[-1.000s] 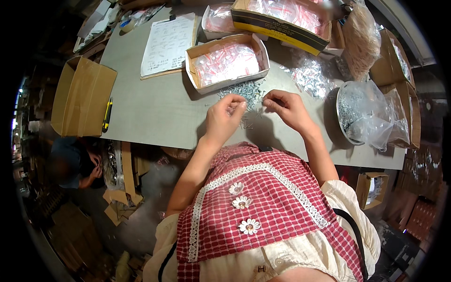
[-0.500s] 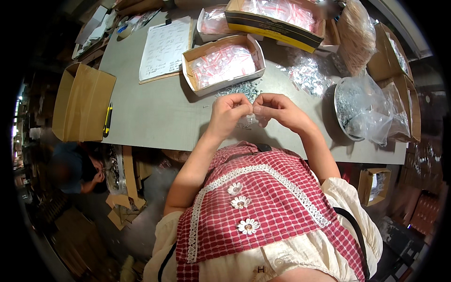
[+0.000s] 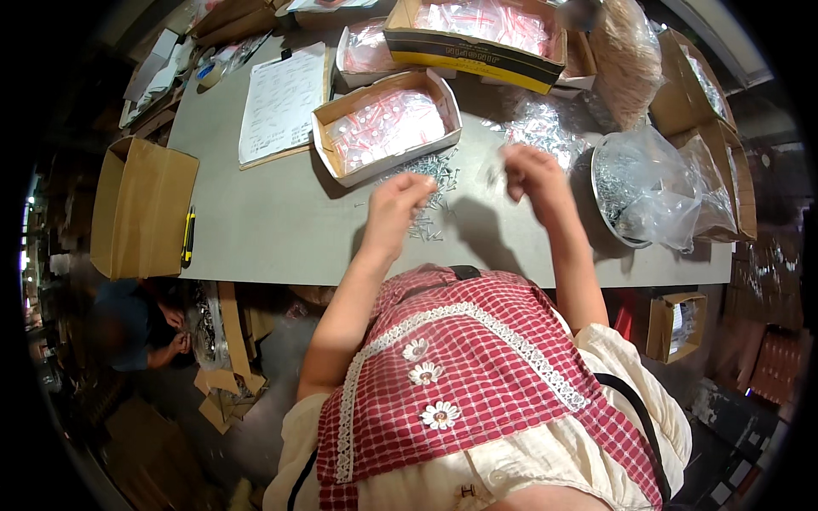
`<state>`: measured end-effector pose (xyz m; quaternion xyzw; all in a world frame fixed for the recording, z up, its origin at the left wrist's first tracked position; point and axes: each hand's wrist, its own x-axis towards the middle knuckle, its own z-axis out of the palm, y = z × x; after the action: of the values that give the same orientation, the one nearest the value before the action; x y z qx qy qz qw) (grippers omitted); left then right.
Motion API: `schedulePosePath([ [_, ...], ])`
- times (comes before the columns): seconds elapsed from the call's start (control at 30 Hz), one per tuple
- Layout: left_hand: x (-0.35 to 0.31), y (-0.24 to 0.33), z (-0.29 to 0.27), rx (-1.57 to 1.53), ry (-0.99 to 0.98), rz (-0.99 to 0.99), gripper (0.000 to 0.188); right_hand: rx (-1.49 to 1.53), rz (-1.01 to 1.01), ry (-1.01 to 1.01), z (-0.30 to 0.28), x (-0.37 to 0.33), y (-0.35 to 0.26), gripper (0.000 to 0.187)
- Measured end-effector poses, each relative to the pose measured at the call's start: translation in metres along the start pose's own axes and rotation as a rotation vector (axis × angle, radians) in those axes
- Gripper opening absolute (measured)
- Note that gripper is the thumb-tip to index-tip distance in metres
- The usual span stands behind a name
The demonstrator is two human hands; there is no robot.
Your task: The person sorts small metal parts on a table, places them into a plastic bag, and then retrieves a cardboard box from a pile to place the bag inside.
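Note:
My left hand (image 3: 399, 209) is closed, thumb against curled fingers, beside a loose pile of small silvery screws (image 3: 439, 183). Whatever it may hold is hidden. My right hand (image 3: 538, 180) is raised at the near side of a heap of filled clear bags (image 3: 545, 128), smeared by motion. From its fingers hangs a small clear plastic bag (image 3: 496, 175), blurred. A white-edged cardboard box (image 3: 388, 163) behind the screws holds many flat clear bags with red strips (image 3: 392, 128).
A bowl (image 3: 635, 243) of screws with plastic over it stands right. Behind are a black-and-yellow box (image 3: 473, 60) and a clipboard with paper (image 3: 277, 111). At left are a brown carton (image 3: 145, 209) and a yellow-black cutter (image 3: 188, 238). Another person (image 3: 136, 324) sits lower left.
My hands, together at a small clear bag before, have parted. The right has swung right and away with the bag; the left has drawn slightly left, and the screws show between them.

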<state>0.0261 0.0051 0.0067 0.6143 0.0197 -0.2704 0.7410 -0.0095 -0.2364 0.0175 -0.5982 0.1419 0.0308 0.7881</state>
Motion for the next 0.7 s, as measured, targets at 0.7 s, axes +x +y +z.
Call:
schedulePosePath([
  [0.7, -0.006, 0.033, -0.042, -0.202, 0.117, 0.087, 0.025, 1.255, -0.787, -0.215, -0.083, -0.001, -0.119, 0.022],
])
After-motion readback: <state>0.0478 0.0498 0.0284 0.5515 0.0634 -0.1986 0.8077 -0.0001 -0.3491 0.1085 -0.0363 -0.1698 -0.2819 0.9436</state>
